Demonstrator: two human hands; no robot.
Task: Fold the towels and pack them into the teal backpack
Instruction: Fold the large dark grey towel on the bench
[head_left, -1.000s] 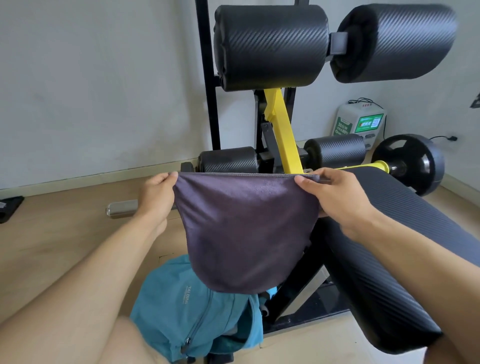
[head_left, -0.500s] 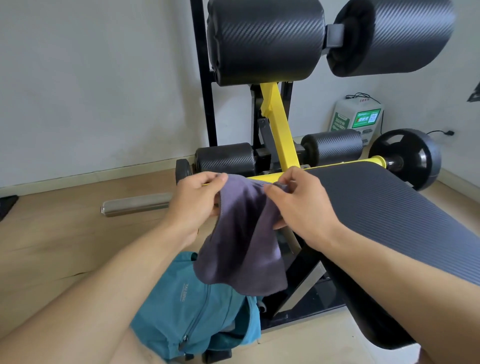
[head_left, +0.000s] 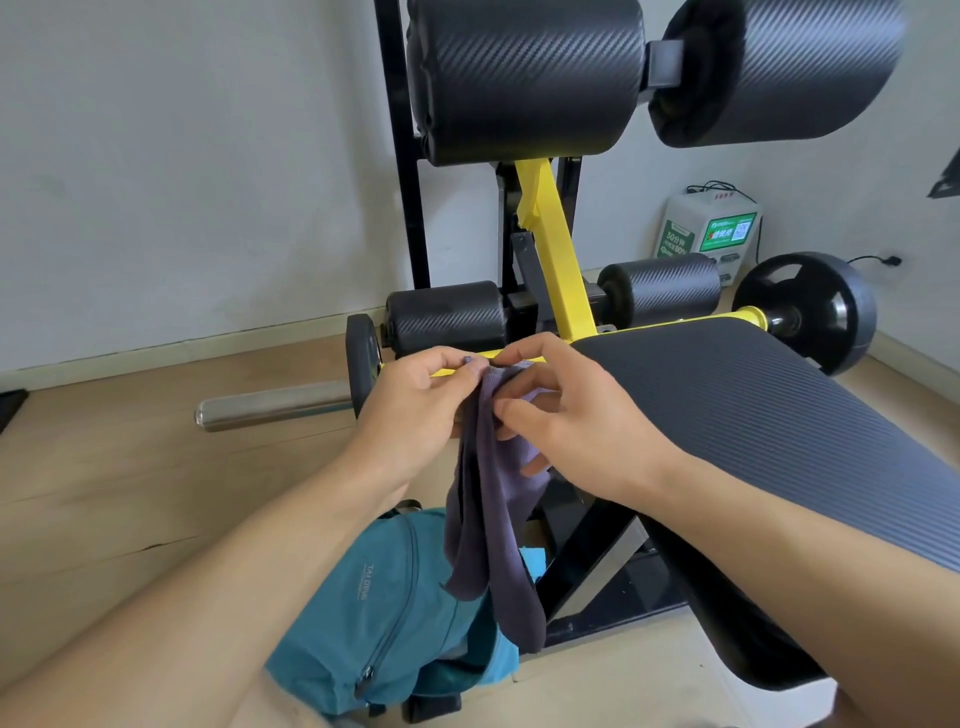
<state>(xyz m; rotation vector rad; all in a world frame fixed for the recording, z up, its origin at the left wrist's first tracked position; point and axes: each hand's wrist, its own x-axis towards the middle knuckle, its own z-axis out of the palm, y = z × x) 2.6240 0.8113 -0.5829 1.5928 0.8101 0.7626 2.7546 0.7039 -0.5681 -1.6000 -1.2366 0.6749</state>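
A dark grey-purple towel (head_left: 493, 519) hangs folded in a narrow strip in front of me. My left hand (head_left: 415, 410) pinches its top corners between thumb and fingers. My right hand (head_left: 566, 415) meets the left at the same top edge, with its fingers curled on the cloth. The towel's lower end dangles over the teal backpack (head_left: 379, 608), which lies on the floor below with its opening towards the bench.
A black padded workout bench (head_left: 769, 441) slopes away on the right, on a yellow and black frame (head_left: 556, 260) with foam rollers above. A steel bar (head_left: 270, 410) lies on the wooden floor to the left. A weight plate (head_left: 815, 312) and a white charger box (head_left: 711, 228) stand by the wall.
My hands came together from wide apart, bringing the towel's two top corners together. The towel went from a broad spread sheet to a narrow folded strip.
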